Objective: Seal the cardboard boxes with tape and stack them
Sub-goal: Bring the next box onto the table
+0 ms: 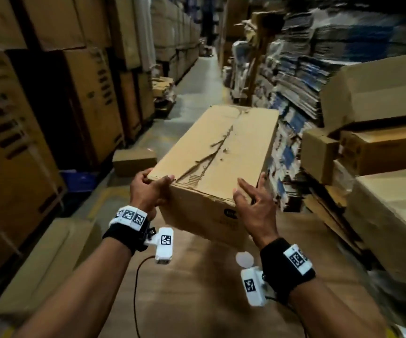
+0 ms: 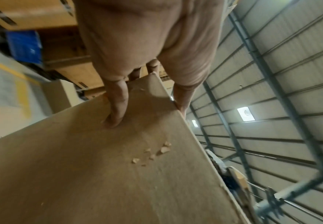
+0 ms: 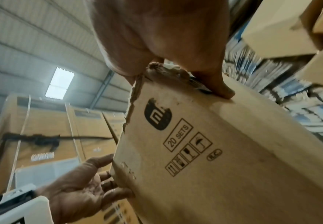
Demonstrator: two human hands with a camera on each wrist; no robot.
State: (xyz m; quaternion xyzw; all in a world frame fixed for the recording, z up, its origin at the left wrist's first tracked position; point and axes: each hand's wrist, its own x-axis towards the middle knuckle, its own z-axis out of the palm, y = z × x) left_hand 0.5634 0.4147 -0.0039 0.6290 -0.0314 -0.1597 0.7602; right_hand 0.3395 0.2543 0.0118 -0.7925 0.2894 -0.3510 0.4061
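A long brown cardboard box (image 1: 216, 152) hangs in the air over the aisle, and I hold it by its near end. Its top flaps are closed, with torn paper scars along the centre seam. My left hand (image 1: 149, 191) grips the near left corner, thumb on top and fingers round the side; in the left wrist view a finger (image 2: 116, 109) presses into the box (image 2: 118, 166). My right hand (image 1: 253, 201) clamps the near right corner, fingers spread over the top and right side. The right wrist view shows the printed end face (image 3: 224, 159) and my left hand (image 3: 80, 186) under the edge.
Tall stacked cartons (image 1: 26, 118) wall the left side. Cardboard boxes (image 1: 380, 106) and flat blue-printed sheets (image 1: 294, 81) pile up on the right. A small box (image 1: 133, 159) and a blue crate (image 1: 80, 180) sit on the floor at left. A brown cardboard surface (image 1: 197, 289) lies below my arms.
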